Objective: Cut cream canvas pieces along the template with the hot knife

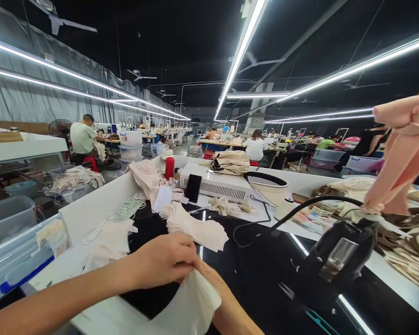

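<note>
My left hand [164,260] reaches in from the lower left, its fingers curled closed on the top of a pale cream fabric piece [192,302]. Against it, my right hand [212,279] meets the same edge of the cloth, partly hidden behind it. The fabric hangs below both hands in the lower middle. Just beyond them a stack of cut cream pieces [195,226] lies on the black tabletop [258,274]. More pale pieces [110,242] lie to the left of my left hand.
A black machine [338,260] with a cable stands at the right, pink fabric [401,144] hanging above it. Tweezers [286,291] lie beside it. At the back are a phone [193,188], a white box [216,182], a red bottle [169,168] and green cord [127,209]. Other people sit farther away.
</note>
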`<state>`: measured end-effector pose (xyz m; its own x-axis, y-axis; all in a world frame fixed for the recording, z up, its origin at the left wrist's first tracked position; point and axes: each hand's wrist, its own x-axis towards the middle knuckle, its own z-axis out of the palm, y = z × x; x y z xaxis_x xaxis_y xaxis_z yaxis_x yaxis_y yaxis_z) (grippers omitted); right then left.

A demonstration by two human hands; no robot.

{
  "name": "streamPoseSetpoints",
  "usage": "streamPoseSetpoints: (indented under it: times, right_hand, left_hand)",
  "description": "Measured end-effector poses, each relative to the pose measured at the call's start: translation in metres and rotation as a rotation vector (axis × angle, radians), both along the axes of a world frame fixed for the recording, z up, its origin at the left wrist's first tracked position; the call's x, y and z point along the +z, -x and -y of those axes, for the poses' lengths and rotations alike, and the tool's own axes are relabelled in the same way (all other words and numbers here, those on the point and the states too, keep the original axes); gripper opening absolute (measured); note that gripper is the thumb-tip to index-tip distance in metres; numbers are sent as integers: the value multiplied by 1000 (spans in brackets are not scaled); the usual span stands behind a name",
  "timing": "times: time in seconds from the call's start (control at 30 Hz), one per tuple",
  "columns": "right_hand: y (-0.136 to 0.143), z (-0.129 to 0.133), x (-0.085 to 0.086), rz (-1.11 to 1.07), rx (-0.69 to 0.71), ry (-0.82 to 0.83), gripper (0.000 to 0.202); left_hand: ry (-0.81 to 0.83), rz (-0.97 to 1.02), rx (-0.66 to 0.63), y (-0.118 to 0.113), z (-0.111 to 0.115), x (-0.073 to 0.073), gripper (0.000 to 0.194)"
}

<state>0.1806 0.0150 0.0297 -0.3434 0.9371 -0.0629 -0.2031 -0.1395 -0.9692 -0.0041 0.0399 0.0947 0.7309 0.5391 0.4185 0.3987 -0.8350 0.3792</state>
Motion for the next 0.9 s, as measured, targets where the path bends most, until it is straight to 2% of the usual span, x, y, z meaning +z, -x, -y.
streamPoseSetpoints:
  times: [0.07, 0.1, 0.2, 0.27, 0.43, 0.53, 0.6, 0.67, 0.73, 0.9]
  right_hand:
    - [2, -6, 3, 31, 73, -8, 55]
    - [1, -11, 5, 55, 65, -20, 54]
    - [-16, -38, 12, 164, -59, -86, 48]
    - [-31, -62, 17, 272, -160, -143, 49]
    - [-56, -112, 16, 542, -430, -302, 36]
    - [-59, -129, 8, 696, -497, -357, 27]
    - [-59, -134, 3, 784, -504, -391, 24]
    - [-60, -137, -1, 852, -496, -422, 25]
    - [-61, -139, -4, 905, -483, -443, 25]
    - [-63, -140, -9, 976, -456, -484, 26]
  left_hand:
    - [38, 101, 32, 8, -13, 17, 19]
    - [43, 133, 60, 12, -22, 23, 18]
    - [65, 192, 153, 24, -56, 35, 17]
    - [68, 204, 189, 29, -81, 34, 17]
    - [94, 178, 267, 31, -135, 10, 19]
    - [117, 136, 297, 29, -154, -9, 11]
    - [136, 105, 310, 30, -161, -20, 4]
    - [154, 77, 320, 32, -164, -28, 9]
    - [168, 59, 337, 35, -165, -34, 4]
    - [143, 65, 420, 38, -159, -35, 36]
